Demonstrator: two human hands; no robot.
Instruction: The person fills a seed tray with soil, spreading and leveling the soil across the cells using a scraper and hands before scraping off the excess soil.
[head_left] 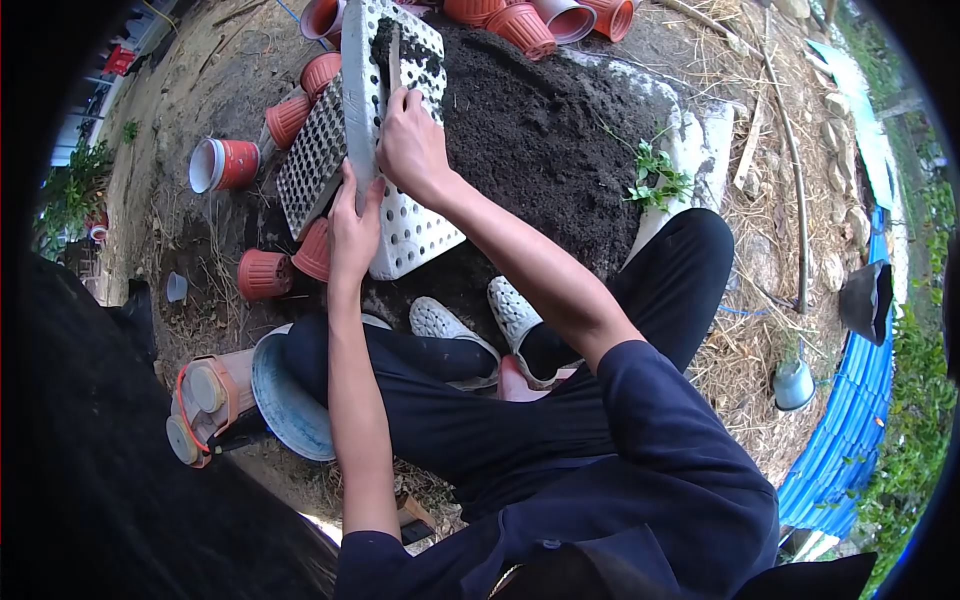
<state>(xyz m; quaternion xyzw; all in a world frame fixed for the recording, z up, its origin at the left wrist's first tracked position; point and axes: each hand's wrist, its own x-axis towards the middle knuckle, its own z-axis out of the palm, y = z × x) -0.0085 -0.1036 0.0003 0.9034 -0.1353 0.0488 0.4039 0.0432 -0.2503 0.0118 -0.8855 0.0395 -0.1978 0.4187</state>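
Observation:
A white foam seedling tray [425,225] full of round holes stands tilted in front of me. My left hand [353,235] holds its near left edge, the thumb on the holed face and the fingers along the side. My right hand [412,148] is closed around a flat, narrow wooden stick [395,65], which points away from me over the tray's far part. Dark soil [432,62] covers some holes beside the stick. Whether the stick's tip touches the tray is unclear. A second holed tray [310,165] leans at the left, partly hidden behind the first.
A heap of dark soil [540,140] lies right of the tray, with a leafy green plant [660,180] at its edge. Orange-brown pots [265,275] lie left and at the back. A blue-grey basin [290,410] is by my left leg. Dry straw [740,370] covers the right.

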